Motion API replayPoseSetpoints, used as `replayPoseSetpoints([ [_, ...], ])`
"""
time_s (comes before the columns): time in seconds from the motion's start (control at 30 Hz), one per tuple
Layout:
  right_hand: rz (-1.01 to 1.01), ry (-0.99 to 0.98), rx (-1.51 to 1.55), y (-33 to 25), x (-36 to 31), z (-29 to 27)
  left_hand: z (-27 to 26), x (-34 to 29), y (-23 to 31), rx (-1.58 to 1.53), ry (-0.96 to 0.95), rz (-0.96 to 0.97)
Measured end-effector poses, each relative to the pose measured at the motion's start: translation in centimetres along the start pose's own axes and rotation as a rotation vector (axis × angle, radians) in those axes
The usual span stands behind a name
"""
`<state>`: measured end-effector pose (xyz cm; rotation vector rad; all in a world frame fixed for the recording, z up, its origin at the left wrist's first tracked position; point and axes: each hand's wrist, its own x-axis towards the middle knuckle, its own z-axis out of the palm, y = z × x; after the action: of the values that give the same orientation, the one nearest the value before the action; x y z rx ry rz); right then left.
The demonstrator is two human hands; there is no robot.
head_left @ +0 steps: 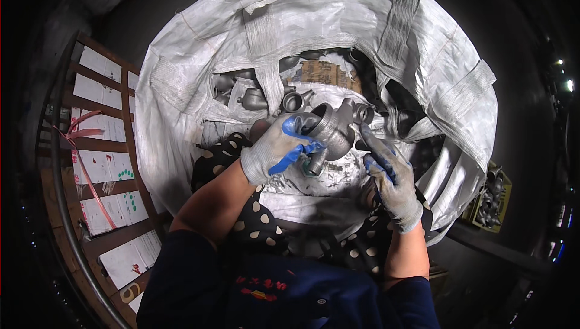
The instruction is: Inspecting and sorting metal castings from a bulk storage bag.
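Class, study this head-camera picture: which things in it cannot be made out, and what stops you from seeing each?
1. Head view: the metal casting's near side is hidden by the left hand.
2. The castings deep inside the white bulk bag are lost in shadow and under its folds.
3. The crate of small parts is too dark and small to make out.

Your bag and what surrounds it

Fitting (329,129) sits central in the bag (181,99); loose castings (251,96) at eleven o'clock, rack (103,166) at nine, crate (492,199) at four.

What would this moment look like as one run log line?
left hand: gripping grey metal valve casting | right hand: open beside it, fingertip near casting | below: white bulk sack holding more castings
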<state>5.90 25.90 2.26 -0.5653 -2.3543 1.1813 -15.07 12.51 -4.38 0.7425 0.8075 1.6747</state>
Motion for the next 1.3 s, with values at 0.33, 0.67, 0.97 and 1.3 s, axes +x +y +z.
replayPoseSetpoints([
  [0.33, -0.086, 0.022, -0.184, -0.1, -0.1, 0.4, -2.1, 0.5, -1.3, -0.347, -0.394, 0.039],
  [0.67, -0.063, 0.011, -0.275, 0.0, -0.3, 0.8, -0.9, -0.1, -0.3, 0.097, -0.170, -0.057],
  [0.97, -0.024, -0.117, -0.419, -0.9, 0.2, 0.2, -0.4, 0.1, 0.7, 0.098, -0.192, -0.193],
  [1.3, -0.001, -0.164, -0.181, 0.8, 0.2, -0.5, 0.2, 0.2, 0.4, -0.223, -0.117, -0.179],
])
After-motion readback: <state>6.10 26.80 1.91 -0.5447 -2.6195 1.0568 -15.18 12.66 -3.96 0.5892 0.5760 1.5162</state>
